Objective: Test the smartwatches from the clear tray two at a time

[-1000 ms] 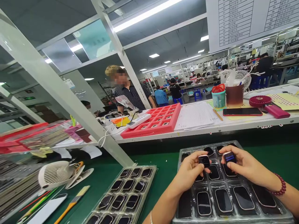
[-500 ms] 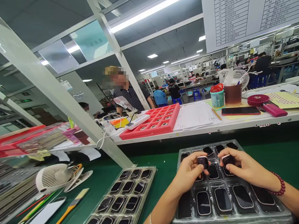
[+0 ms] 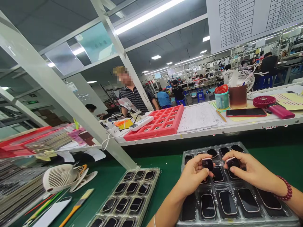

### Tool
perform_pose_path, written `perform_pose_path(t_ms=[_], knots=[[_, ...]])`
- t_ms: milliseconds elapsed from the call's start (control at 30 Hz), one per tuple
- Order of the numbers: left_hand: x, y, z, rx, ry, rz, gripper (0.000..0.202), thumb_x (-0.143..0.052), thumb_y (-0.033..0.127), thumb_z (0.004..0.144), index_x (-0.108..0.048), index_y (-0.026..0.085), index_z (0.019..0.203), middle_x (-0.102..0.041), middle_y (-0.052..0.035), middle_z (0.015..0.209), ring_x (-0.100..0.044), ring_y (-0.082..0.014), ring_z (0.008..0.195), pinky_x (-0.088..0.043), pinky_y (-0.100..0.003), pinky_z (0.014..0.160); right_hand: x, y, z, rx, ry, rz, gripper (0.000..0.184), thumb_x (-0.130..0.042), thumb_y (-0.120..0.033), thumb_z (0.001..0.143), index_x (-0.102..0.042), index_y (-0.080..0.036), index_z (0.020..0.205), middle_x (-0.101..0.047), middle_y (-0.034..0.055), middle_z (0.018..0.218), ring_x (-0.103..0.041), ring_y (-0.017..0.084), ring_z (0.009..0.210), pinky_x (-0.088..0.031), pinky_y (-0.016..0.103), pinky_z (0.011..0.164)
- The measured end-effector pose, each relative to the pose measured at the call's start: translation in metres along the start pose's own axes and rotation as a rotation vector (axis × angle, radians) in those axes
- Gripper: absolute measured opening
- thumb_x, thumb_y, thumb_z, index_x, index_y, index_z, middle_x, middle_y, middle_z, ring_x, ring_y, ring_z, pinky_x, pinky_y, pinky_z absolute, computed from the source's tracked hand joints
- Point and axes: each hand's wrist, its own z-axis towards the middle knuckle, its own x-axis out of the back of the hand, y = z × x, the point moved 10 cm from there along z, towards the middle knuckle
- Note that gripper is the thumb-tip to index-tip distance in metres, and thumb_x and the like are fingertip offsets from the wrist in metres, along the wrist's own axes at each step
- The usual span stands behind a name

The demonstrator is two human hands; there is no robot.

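Pinching a smartwatch [image 3: 207,164] in the left hand [image 3: 194,175], another [image 3: 233,162] in the right hand [image 3: 251,171] — its screen [image 3: 233,162] now dark

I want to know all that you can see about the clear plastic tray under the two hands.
The clear plastic tray is a moulded, rectangular tray lying flat on a green mat. Its rows of pockets hold dark, rounded-rectangle smartwatch bodies with pale rims. The left hand and right hand are above it, partly hiding the far pockets.
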Motion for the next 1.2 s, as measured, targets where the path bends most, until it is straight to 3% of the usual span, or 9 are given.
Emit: perform_pose_path(t_ms=[233,467,533,700,833,967,1100,1200], knots=[[0.002,-0.002,0.001,-0.053,-0.019,0.001,0.042,-0.070,0.029,0.075,-0.062,0.016,0.114,-0.069,-0.0108,0.096,-0.068,-0.0160,0.069,-0.040,-0.020,0.053,-0.003,0.001,-0.002,0.000,-0.034,0.036,0.027,-0.052,-0.021,0.085,-0.060,-0.022,0.111,-0.066,0.0038,0.099,-0.063,0.020,0.084,-0.050,0.030,0.072],[0.001,-0.001,0.001,-0.032,-0.010,0.004,0.041,-0.069,0.021,0.074,-0.061,0.017,0.114,-0.069,-0.0102,0.098,-0.068,-0.0155,0.070,-0.041,-0.019,0.053,-0.004,0.001,-0.003,0.000,-0.034,0.019,0.032,-0.050,-0.017,0.085,-0.060,-0.024,0.114,-0.066,0.0027,0.099,-0.063,0.020,0.083,-0.051,0.030,0.072],[0.001,0.000,0.000,-0.035,-0.002,0.000,0.042,-0.071,0.020,0.071,-0.062,0.017,0.112,-0.069,-0.0094,0.098,-0.068,-0.0153,0.070,-0.040,-0.019,0.054,-0.004,0.001,-0.002,-0.004,-0.040,0.027,0.033,-0.051,-0.017,0.085,-0.061,-0.024,0.116,-0.066,0.0038,0.104,-0.063,0.021,0.085,-0.052,0.031,0.073],[0.002,0.003,0.000,-0.057,-0.002,0.003,0.033,-0.070,0.036,0.076,-0.064,0.014,0.100,-0.070,-0.0087,0.085,-0.063,-0.0121,0.059,-0.037,-0.019,0.050,-0.009,0.009,-0.002,-0.023,-0.088,0.130,0.029,-0.048,-0.030,0.093,-0.065,-0.023,0.115,-0.066,0.0073,0.112,-0.063,0.023,0.091,-0.055,0.033,0.074],[0.000,0.004,-0.001,-0.052,-0.015,-0.021,0.039,-0.077,0.037,0.069,-0.064,0.015,0.099,-0.070,-0.0080,0.088,-0.064,-0.0131,0.064,-0.043,-0.022,0.057,-0.008,0.012,-0.002,-0.001,-0.083,0.091,0.031,-0.054,-0.024,0.088,-0.064,-0.024,0.117,-0.066,0.0067,0.112,-0.063,0.024,0.091,-0.055,0.034,0.076],[-0.001,0.006,-0.002,-0.064,-0.014,-0.027,0.034,-0.073,0.040,0.073,-0.065,0.014,0.094,-0.068,-0.0063,0.081,-0.061,-0.0110,0.058,-0.044,-0.023,0.058,-0.009,0.012,-0.002,-0.007,-0.092,0.114,0.028,-0.048,-0.025,0.092,-0.064,-0.023,0.115,-0.067,0.0059,0.107,-0.063,0.023,0.088,-0.055,0.032,0.073],[-0.003,0.003,-0.002,-0.051,-0.035,-0.019,0.040,-0.075,0.033,0.071,-0.062,0.016,0.105,-0.068,-0.0084,0.096,-0.065,-0.0139,0.070,-0.043,-0.020,0.057,-0.006,0.006,-0.002,0.004,-0.061,0.012,0.027,-0.054,-0.019,0.086,-0.063,-0.023,0.111,-0.068,0.0045,0.108,-0.063,0.021,0.084,-0.052,0.032,0.072],[-0.003,0.000,-0.002,-0.044,-0.053,0.018,0.037,-0.068,0.031,0.078,-0.060,0.017,0.111,-0.068,-0.0100,0.100,-0.067,-0.0149,0.072,-0.042,-0.019,0.054,-0.004,-0.002,-0.002,0.028,-0.046,-0.020,0.021,-0.053,-0.017,0.084,-0.063,-0.023,0.102,-0.069,0.0024,0.097,-0.063,0.022,0.085,-0.049,0.032,0.076]])
